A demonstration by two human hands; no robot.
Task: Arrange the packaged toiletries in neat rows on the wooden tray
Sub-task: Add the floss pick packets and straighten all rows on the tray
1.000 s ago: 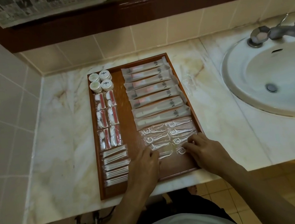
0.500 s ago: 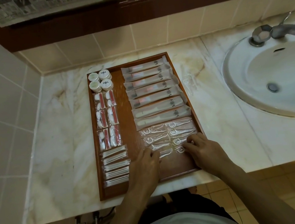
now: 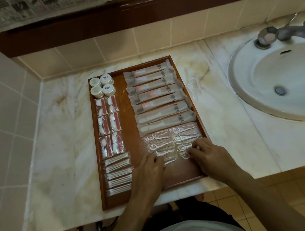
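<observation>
Both hands are down on the wooden tray (image 3: 123, 107), which sits on the marble counter (image 3: 59, 146) left of the sink (image 3: 278, 84). The left hand (image 3: 147, 171) lies palm-down at the near middle of the tray, fingers loosely bent, tips touching the near-left floss pick packets (image 3: 163, 144) — its grip pinches nothing that shows. The right hand (image 3: 210, 156) rests at the near right, fingertips curled onto the nearest right-hand packet; whether they pinch it or just press on it, I cannot tell.

The floss picks lie in two columns, the near ones slightly askew under the fingers. Just beyond them, a stack of long toothbrush sachets (image 3: 157, 99) runs to the far edge, each overlapping the next. Down the left side — four round white tubs (image 3: 102, 85) at the far corner, then paired packets with red strips (image 3: 109, 126), then cotton swab packets (image 3: 118, 173) in a single column near the front. A tap (image 3: 280, 34) stands at the far rim of the sink.
</observation>
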